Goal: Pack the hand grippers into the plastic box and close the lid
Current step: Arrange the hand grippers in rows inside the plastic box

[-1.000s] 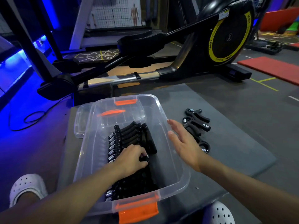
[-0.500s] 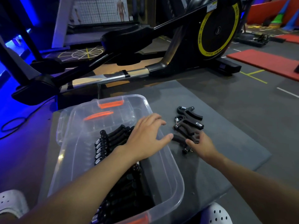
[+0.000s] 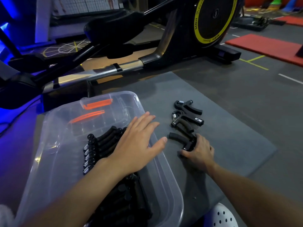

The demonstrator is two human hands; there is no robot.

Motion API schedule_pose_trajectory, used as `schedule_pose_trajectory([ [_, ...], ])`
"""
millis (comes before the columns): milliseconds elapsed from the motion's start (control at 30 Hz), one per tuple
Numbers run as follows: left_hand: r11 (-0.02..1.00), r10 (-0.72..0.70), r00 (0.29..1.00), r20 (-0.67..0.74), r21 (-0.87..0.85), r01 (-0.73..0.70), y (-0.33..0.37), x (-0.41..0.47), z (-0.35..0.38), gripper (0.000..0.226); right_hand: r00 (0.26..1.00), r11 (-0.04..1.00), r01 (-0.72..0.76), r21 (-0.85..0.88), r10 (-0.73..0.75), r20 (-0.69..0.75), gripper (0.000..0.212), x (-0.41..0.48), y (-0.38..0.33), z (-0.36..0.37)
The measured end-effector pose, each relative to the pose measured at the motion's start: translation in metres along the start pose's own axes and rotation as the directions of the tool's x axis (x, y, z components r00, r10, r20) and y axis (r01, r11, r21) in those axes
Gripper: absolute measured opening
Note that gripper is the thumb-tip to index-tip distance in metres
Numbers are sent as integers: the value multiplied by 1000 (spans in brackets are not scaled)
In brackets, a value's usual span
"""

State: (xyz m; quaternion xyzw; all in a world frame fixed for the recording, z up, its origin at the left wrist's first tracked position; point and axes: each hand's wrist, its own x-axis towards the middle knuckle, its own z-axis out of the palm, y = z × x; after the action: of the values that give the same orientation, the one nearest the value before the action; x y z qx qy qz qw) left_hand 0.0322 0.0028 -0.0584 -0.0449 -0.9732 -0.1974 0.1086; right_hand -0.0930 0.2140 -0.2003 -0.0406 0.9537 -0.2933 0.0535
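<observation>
Right fingers [image 3: 200, 138]: I see them curled over the head end of the nearest hand gripper [image 3: 180, 139], with the thumb on its near side. The right hand [image 3: 198, 153] pinches it where it lies on the grey mat [image 3: 237, 145].
Nearest hand gripper: its handles stick out from my fingertips toward 10 o'clock.
Left fingers [image 3: 144, 119]: straight and spread, holding nothing.
Left hand [image 3: 137, 145]: palm down over the right rim of the plastic box [image 3: 54, 145]. The thumb points past the rim toward 3 o'clock, close to that handle tip but apart from it.
Packed grippers [image 3: 101, 141]: rows of them inside the box, partly under my left palm.
Loose grippers: two more on the mat at 12 o'clock from my right hand, the closer one [image 3: 186, 122] and the farther one [image 3: 187, 107].
Beyond the mat: an elliptical trainer [image 3: 213, 18] at 12 o'clock.
</observation>
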Motion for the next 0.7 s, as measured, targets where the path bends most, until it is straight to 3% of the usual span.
schedule_pose_trajectory([
  [333,999,-17,999,33,-38,19,4,0,-6,74,995,993,37,116,-47,87,99,-21,-13,-35],
  [467,988,-61,998,5,-144,61,6,5,-19,43,987,960,123,252,-145,70,98,-32,-35,-84],
  [600,980,2,991,-133,-198,-28,15,12,-41,38,946,909,240,342,-297,126,86,-48,-69,-144],
  [700,976,82,990,-115,-192,-103,27,16,-56,39,920,904,296,309,-357,163,89,-65,-88,-177],
])
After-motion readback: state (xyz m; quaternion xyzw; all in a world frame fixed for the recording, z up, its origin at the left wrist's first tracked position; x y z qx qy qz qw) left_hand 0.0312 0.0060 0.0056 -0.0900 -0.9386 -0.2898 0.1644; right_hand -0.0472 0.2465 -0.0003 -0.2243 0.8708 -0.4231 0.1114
